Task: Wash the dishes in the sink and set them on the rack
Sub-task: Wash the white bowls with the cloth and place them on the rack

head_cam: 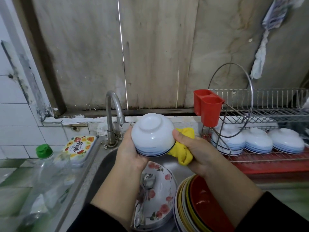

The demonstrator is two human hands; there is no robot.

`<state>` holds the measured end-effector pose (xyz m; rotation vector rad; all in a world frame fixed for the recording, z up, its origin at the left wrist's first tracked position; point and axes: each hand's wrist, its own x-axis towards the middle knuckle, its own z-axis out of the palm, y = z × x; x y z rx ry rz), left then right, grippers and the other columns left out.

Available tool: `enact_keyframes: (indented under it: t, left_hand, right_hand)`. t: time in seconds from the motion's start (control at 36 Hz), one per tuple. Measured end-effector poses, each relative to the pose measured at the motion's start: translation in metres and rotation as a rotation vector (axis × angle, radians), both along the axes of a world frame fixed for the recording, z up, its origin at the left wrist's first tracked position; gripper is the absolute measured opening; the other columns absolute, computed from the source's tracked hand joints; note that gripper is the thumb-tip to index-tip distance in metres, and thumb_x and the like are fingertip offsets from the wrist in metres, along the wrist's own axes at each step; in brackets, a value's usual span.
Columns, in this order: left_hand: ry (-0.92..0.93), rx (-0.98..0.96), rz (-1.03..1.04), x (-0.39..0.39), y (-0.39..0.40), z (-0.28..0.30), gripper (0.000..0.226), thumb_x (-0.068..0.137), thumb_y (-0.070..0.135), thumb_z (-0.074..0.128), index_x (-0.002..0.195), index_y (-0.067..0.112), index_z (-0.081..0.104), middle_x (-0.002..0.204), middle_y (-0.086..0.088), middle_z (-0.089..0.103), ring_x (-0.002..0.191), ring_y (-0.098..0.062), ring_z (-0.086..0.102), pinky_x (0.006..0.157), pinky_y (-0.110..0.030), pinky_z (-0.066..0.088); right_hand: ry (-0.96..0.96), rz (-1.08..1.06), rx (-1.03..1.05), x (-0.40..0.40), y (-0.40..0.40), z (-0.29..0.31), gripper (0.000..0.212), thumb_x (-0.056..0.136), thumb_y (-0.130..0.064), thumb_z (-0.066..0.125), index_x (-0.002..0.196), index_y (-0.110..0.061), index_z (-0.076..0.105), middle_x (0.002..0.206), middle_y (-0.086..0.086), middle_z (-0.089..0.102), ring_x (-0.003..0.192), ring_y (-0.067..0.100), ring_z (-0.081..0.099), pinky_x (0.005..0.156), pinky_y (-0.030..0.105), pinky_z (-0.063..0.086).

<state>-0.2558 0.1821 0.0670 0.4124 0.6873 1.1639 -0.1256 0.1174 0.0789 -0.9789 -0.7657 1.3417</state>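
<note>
A white bowl with blue rim stripes (153, 134) is held upside down above the sink (107, 158), just below the tap. My left hand (129, 148) grips its left side. My right hand (192, 151) holds a yellow cloth (183, 153) against the bowl's right side, thumb on the bowl wall. In the sink lie a flowered plate (160, 195) with spoons (147, 181) on it, and a leaning stack of coloured plates with a red one (205, 210) in front. On the metal rack (267, 154) at the right stand several matching bowls (258, 141) upside down.
A curved steel tap (113, 113) stands behind the bowl. A red cutlery holder (208, 108) hangs on the rack's left end. A clear bottle with a green cap (45, 163) and a fruit-patterned tin (80, 148) sit left of the sink. A wooden wall rises behind.
</note>
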Motion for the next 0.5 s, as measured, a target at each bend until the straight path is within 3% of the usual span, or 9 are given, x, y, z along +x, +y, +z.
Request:
enact_keyframes:
  t: [0.06,0.11,0.17,0.25,0.31,0.33,0.39,0.44,0.5]
  left_hand:
    - [0.018,0.032,0.084,0.0,-0.001,0.004,0.033,0.095,0.039,0.048,0.109,0.015,0.064,0.11,-0.013,0.069,0.104,-0.035,0.062,0.093,-0.055,0.046]
    - [0.046,0.053,0.189,0.0,-0.004,0.007,0.025,0.094,0.04,0.051,0.091,0.018,0.061,0.092,-0.006,0.071,0.098,-0.032,0.064,0.094,-0.058,0.045]
    - [0.11,0.087,0.251,0.0,-0.007,0.007,0.024,0.093,0.039,0.056,0.084,0.017,0.059,0.074,0.0,0.071,0.082,-0.025,0.067,0.089,-0.054,0.05]
    - [0.267,0.174,0.324,0.006,-0.014,0.006,0.026,0.092,0.035,0.058,0.076,0.014,0.06,0.059,0.004,0.067,0.056,-0.014,0.064,0.075,-0.04,0.054]
    - [0.348,0.227,0.34,0.008,-0.015,0.004,0.03,0.092,0.039,0.057,0.074,0.015,0.06,0.07,-0.001,0.066,0.064,-0.019,0.063,0.076,-0.04,0.054]
    - [0.384,0.242,0.35,0.007,-0.014,0.003,0.03,0.092,0.04,0.057,0.075,0.016,0.06,0.075,-0.002,0.066,0.068,-0.021,0.062,0.079,-0.041,0.053]
    - [0.379,0.235,0.386,0.003,-0.011,0.002,0.028,0.091,0.038,0.059,0.076,0.015,0.061,0.072,-0.001,0.066,0.064,-0.019,0.061,0.072,-0.037,0.053]
    - [0.385,0.249,0.398,0.0,-0.012,0.001,0.026,0.091,0.035,0.059,0.075,0.014,0.06,0.065,0.001,0.065,0.056,-0.014,0.06,0.061,-0.029,0.051]
    - [0.402,0.276,0.38,0.002,-0.018,-0.001,0.026,0.092,0.034,0.059,0.075,0.014,0.06,0.063,0.002,0.064,0.054,-0.013,0.059,0.059,-0.027,0.049]
  right_hand:
    - [-0.132,-0.126,-0.006,0.005,0.001,0.003,0.049,0.066,-0.023,0.078,0.095,0.013,0.063,0.083,0.033,0.06,0.075,0.036,0.056,0.075,0.047,0.055]
    - [-0.336,-0.249,0.027,0.009,0.003,0.004,0.011,0.08,-0.013,0.072,0.08,-0.003,0.066,0.062,0.018,0.064,0.058,0.027,0.058,0.064,0.038,0.053]
    - [-0.429,-0.326,0.101,0.011,0.004,0.008,0.013,0.086,-0.005,0.062,0.073,-0.007,0.065,0.06,0.016,0.06,0.054,0.025,0.055,0.059,0.034,0.048]
    - [-0.687,-0.259,0.199,0.002,0.002,0.015,0.008,0.084,-0.004,0.057,0.081,0.003,0.059,0.066,0.017,0.053,0.052,0.019,0.049,0.051,0.025,0.039]
    - [-0.935,-0.198,0.312,-0.005,-0.001,0.012,0.011,0.082,-0.003,0.056,0.089,0.004,0.059,0.084,0.007,0.051,0.07,0.015,0.048,0.059,0.023,0.035]
    - [-1.037,-0.167,0.382,-0.009,-0.004,0.01,0.014,0.081,-0.004,0.055,0.092,0.004,0.06,0.091,0.003,0.049,0.08,0.013,0.046,0.063,0.015,0.034]
    - [-1.235,-0.098,0.534,-0.012,-0.007,0.008,0.024,0.075,-0.01,0.048,0.086,0.006,0.062,0.084,-0.005,0.047,0.083,0.009,0.04,0.069,0.003,0.031]
    - [-1.439,-0.031,0.614,-0.007,-0.009,0.012,0.024,0.066,-0.011,0.046,0.074,0.004,0.063,0.072,-0.021,0.037,0.077,0.013,0.041,0.067,0.013,0.032]
    - [-1.581,-0.079,0.642,0.0,-0.004,0.015,0.019,0.062,-0.005,0.048,0.068,-0.003,0.065,0.065,-0.023,0.037,0.07,0.024,0.05,0.061,0.025,0.026]
